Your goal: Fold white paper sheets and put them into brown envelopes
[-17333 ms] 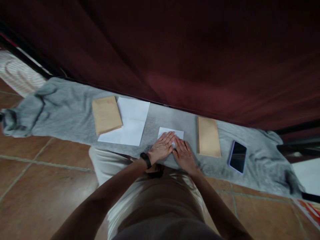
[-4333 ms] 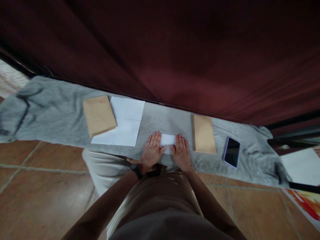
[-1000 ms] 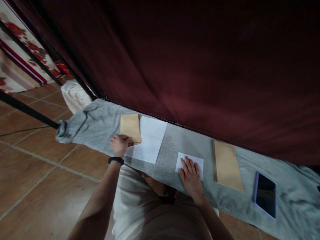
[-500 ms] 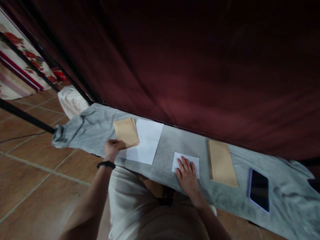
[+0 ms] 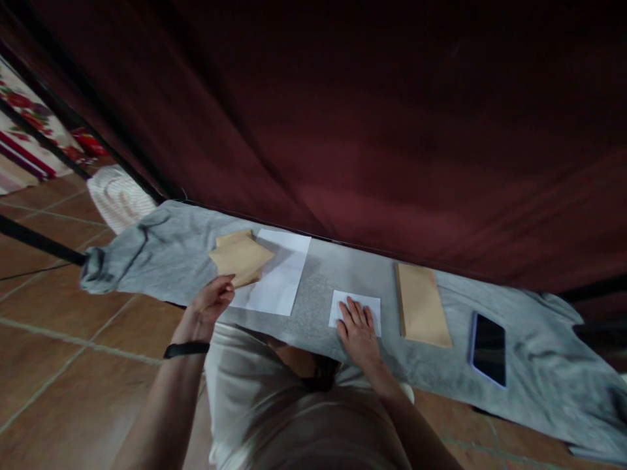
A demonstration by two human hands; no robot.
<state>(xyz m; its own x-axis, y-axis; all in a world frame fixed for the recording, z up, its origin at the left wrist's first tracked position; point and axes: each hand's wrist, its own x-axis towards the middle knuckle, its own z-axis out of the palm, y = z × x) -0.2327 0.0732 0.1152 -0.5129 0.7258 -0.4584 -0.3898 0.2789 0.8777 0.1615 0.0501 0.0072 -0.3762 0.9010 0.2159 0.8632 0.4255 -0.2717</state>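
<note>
Left hand [image 5: 211, 301] pinches brown paper [image 5: 243, 256], right hand [image 5: 359, 336] lies spread on plain white paper [image 5: 337, 306].

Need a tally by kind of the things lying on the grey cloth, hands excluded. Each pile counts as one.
Brown piles: 2, left pile (including the top piece in the left hand) and right pile
White papers: 2, large sheet and small sheet under the right hand
Phone: 1
Total: 5
</note>
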